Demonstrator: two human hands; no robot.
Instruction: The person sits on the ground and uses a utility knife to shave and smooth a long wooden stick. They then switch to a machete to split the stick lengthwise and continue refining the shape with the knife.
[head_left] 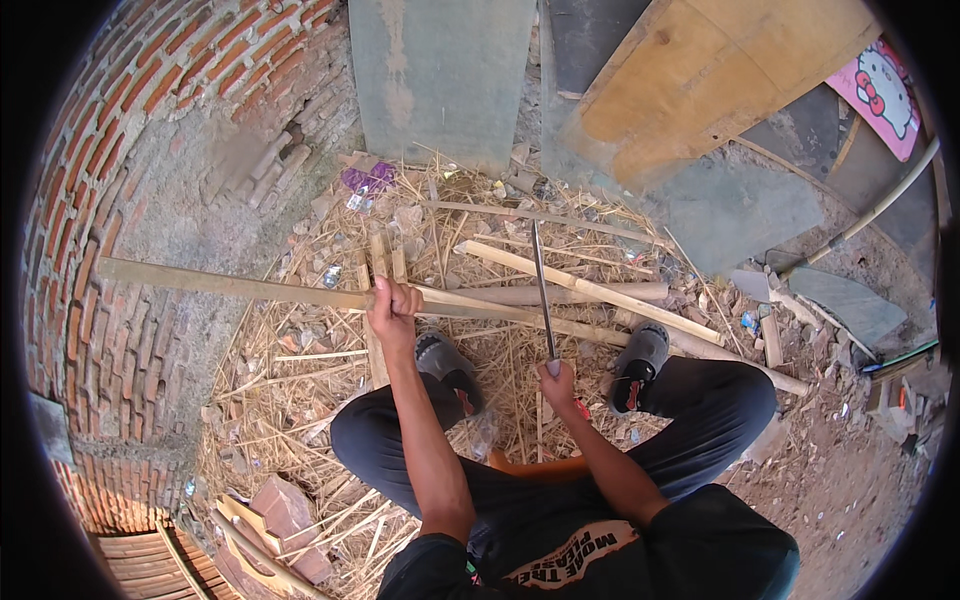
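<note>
The left hand (395, 303) is wrapped around a long flat wood strip (230, 284), stretched toward a brick wall (100, 330). The right hand (556, 382) grips a long knife (543, 285), pointing away from the body. Straw (290, 425) (so messy!) covers the ground (810, 490) near big boards (440, 90).

We are seeing brown ground (800, 490) with dry straw (300, 410) lying over much of it. A long pale stick (600, 293) is lying there too, and a crumpled purple scrap (370, 178) and a reddish block (285, 508) are resting nearer our left.
</note>
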